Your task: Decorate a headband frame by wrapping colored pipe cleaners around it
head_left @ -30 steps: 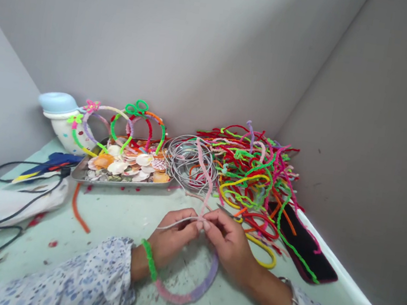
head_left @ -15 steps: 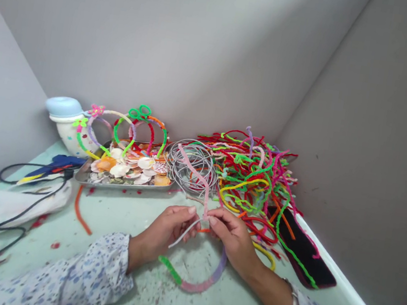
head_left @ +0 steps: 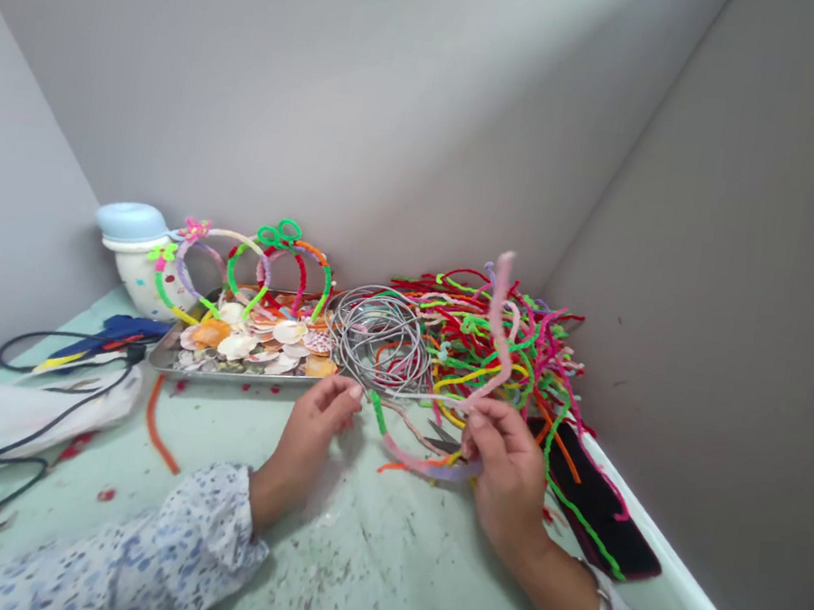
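The right hand [head_left: 510, 476] pinches the band [head_left: 401, 454], finger and thumb closed, in front of the coil [head_left: 381, 327]; a pink stem [head_left: 499, 313] rises there. The left hand [head_left: 304, 434], fingertips almost meeting, is beside the band — whether gripping, I cannot tell. Left of the coil, a tray [head_left: 237, 378] — right, heaped stems [head_left: 476, 326].

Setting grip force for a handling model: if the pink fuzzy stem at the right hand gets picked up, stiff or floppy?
Probably semi-stiff: the pink fuzzy stem stands up from the right hand without visible support. Likely bends easily and keeps its shape, given the kink partway along. Probably light and not slippery, since it's thin and fuzzy-looking.
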